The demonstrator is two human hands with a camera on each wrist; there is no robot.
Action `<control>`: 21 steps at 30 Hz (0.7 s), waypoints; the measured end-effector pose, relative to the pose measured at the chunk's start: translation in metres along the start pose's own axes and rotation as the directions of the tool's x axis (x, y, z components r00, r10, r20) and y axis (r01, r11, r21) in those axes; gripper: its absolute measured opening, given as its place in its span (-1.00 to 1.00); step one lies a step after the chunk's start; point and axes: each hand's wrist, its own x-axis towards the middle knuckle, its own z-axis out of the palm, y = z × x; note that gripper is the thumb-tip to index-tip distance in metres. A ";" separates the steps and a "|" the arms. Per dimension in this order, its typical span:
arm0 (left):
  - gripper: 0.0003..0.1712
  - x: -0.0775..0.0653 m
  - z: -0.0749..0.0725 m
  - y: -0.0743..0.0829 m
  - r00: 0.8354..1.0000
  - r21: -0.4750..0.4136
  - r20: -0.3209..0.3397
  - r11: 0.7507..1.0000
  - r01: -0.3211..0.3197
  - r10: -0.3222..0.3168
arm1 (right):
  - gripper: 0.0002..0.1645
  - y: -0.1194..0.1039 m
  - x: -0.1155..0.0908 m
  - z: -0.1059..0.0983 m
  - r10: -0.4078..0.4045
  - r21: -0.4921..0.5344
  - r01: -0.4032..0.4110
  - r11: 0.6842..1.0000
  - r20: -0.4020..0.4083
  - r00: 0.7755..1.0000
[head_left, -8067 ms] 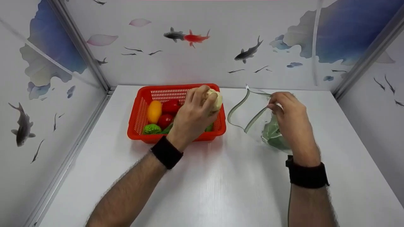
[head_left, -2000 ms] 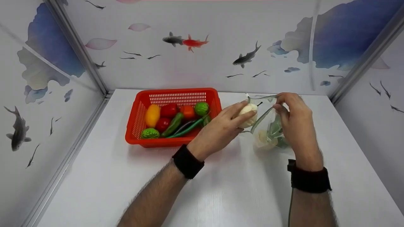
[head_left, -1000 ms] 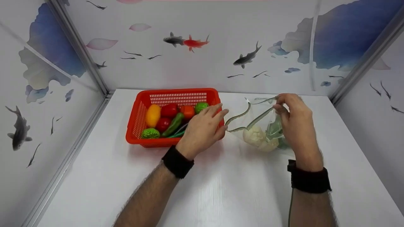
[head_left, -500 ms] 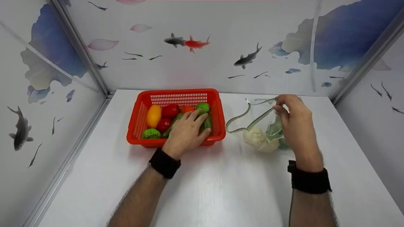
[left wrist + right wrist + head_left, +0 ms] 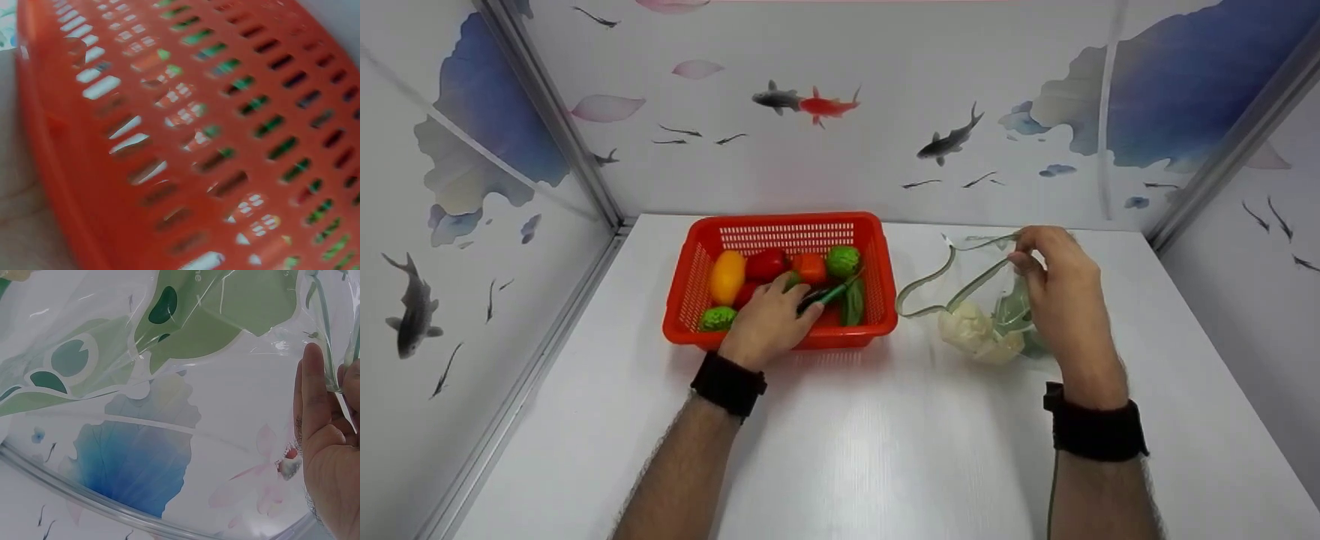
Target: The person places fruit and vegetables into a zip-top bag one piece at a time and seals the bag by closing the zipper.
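Observation:
My left hand (image 5: 769, 321) reaches into the red perforated basket (image 5: 681, 296). Its fingers lie bent over a green cucumber-like vegetable (image 5: 793, 281), which they mostly cover; the grip is hidden. Beside the thumb lies a slim dark eggplant (image 5: 812, 298) and a long green pepper (image 5: 840, 291). Only the blurred basket wall (image 5: 185, 140) fills the left wrist view. My right hand (image 5: 1061, 289) pinches the green-edged rim of a clear plastic bag (image 5: 976, 283), holding its mouth wide. Inside rest rounded cream-coloured vegetables (image 5: 966, 324). Green printed shapes on the bag (image 5: 225, 315) show in the right wrist view.
Also in the basket are a yellow mango-like fruit (image 5: 728, 277), a red one (image 5: 767, 264), an orange one (image 5: 809, 268) and bumpy green ones (image 5: 842, 262). The white table (image 5: 870, 450) is enclosed by printed panels (image 5: 840, 165) at the back and sides.
My left hand lowered a cream-coloured vegetable into the bag, let go, then moved left into the basket, over the cucumber-like vegetable. The right hand keeps its pinch on the bag rim.

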 end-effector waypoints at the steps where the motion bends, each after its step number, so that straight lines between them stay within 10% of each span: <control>1: -0.20 0.001 0.000 -0.002 1.000 -0.011 0.008 1.000 0.015 -0.015 | -0.83 0.000 0.000 0.000 -0.002 0.002 0.002 1.000 0.000 1.000; 21: -0.15 0.010 0.000 -0.006 0.995 0.091 0.033 0.991 0.094 -0.097 | -0.87 0.001 -0.001 0.000 0.013 0.005 -0.013 1.000 0.010 1.000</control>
